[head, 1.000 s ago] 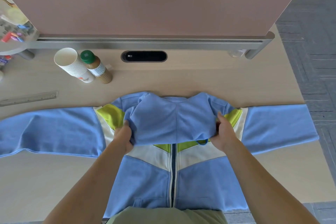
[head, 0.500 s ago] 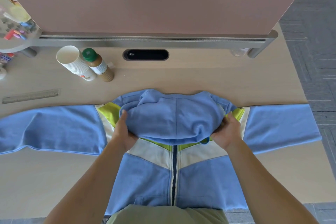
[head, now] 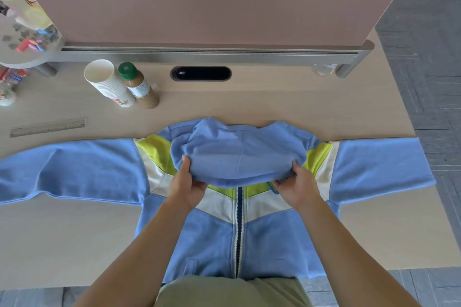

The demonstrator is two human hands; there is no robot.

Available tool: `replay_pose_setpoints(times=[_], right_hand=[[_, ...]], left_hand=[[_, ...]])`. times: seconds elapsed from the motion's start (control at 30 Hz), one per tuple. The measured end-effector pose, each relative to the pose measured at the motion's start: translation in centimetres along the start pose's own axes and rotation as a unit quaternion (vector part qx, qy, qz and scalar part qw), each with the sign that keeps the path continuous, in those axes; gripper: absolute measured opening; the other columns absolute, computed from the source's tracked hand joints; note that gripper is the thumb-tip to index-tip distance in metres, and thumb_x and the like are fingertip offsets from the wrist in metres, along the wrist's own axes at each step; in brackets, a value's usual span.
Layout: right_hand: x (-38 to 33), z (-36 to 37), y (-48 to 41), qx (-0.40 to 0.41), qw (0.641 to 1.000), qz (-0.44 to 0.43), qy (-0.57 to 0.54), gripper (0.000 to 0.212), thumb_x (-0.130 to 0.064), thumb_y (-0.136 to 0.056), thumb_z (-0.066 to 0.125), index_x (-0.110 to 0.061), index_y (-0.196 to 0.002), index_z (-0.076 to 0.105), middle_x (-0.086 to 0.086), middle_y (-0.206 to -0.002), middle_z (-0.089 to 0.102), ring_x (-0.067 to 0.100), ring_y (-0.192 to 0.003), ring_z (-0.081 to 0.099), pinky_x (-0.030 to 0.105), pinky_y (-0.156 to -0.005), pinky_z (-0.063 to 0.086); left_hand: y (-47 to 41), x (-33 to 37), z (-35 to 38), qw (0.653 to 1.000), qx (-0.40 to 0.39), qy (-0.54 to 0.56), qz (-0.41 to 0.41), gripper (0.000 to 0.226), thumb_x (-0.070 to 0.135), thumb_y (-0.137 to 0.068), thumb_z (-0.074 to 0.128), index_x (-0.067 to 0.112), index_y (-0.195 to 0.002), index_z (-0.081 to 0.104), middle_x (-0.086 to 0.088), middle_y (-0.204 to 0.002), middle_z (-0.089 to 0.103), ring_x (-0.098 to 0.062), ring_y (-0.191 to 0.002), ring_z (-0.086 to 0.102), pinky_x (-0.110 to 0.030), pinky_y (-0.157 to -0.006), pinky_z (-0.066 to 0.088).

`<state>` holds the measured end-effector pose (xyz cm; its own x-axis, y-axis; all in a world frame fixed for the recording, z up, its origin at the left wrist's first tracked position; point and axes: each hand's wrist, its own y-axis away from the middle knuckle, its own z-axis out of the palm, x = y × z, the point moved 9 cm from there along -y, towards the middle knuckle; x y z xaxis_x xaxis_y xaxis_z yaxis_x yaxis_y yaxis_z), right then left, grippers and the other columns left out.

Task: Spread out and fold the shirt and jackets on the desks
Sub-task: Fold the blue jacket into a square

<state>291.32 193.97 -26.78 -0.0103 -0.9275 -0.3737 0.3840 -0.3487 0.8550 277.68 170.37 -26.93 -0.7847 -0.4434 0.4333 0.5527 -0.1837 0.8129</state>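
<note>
I see the blue jacket spread zipper-up on the worktop, filling the middle of the frame. Its hood is folded down over the chest. The left hand and right hand each pinch one of its lower corners, thumbs on top.

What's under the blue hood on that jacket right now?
The hood covers the jacket at its upper chest; green and white panels show past its edges. The collar and the top of the zipper are covered.
</note>
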Motion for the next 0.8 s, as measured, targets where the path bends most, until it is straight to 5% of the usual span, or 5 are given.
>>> replay_pose_setpoints(times=[0.17,0.33,0.43,0.63,0.8], right_hand=[[1.2,0.7,1.9,-0.045,0.998,0.011,-0.030,0.040,-0.038,-0.096,0.056,-0.019,-0.130,0.065,0.006,-0.124,0.070,0.029,-0.117,0.065,0.044,-0.102,0.049],[2.1,-0.4,2.9,-0.040,0.998,0.010,0.039,0.032,-0.026,-0.098,0.060,-0.012,-0.126,0.065,0.009,-0.115,0.073,0.028,-0.104,0.071,0.045,-0.090,0.057],[1.9,-2.5,2.1,0.027,0.999,0.007,0.024,0.034,-0.027,-0.101,0.056,-0.011,-0.131,0.061,0.008,-0.116,0.073,0.024,-0.100,0.071,0.039,-0.068,0.063],[1.8,-4.7,1.3,0.063,0.998,0.004,-0.023,0.031,-0.032,-0.105,0.049,-0.014,-0.127,0.060,0.009,-0.115,0.072,0.026,-0.097,0.070,0.040,-0.061,0.062],[0.9,-8.5,0.8,0.160,0.978,-0.031,0.129,0.011,-0.016,-0.094,0.064,-0.014,-0.105,0.062,0.005,-0.101,0.068,0.021,-0.088,0.067,0.036,-0.066,0.059]], left_hand=[[2.5,-1.7,1.7,0.994,-0.074,-0.072,-0.034,0.060,0.069,-0.092,0.046,0.025,-0.128,0.063,-0.005,-0.121,0.071,-0.024,-0.110,0.068,-0.043,-0.096,0.053],[4.5,-4.3,1.1,0.973,-0.169,-0.102,-0.117,0.046,0.036,-0.094,0.059,0.016,-0.135,0.059,-0.008,-0.128,0.067,-0.026,-0.115,0.066,-0.045,-0.090,0.057],[3.6,-4.7,-0.4,0.982,-0.132,-0.076,-0.112,0.043,0.018,-0.091,0.060,0.011,-0.134,0.058,-0.010,-0.119,0.071,-0.026,-0.101,0.072,-0.046,-0.081,0.060],[2.2,-5.9,-2.7,0.992,-0.055,-0.064,-0.093,0.027,0.007,-0.103,0.046,0.002,-0.126,0.058,-0.009,-0.095,0.076,-0.021,-0.081,0.075,-0.036,-0.064,0.062],[2.2,-4.8,-5.2,0.937,0.014,-0.347,-0.034,0.020,0.024,-0.099,0.059,0.010,-0.112,0.062,-0.008,-0.095,0.070,-0.024,-0.077,0.069,-0.035,-0.065,0.056]])
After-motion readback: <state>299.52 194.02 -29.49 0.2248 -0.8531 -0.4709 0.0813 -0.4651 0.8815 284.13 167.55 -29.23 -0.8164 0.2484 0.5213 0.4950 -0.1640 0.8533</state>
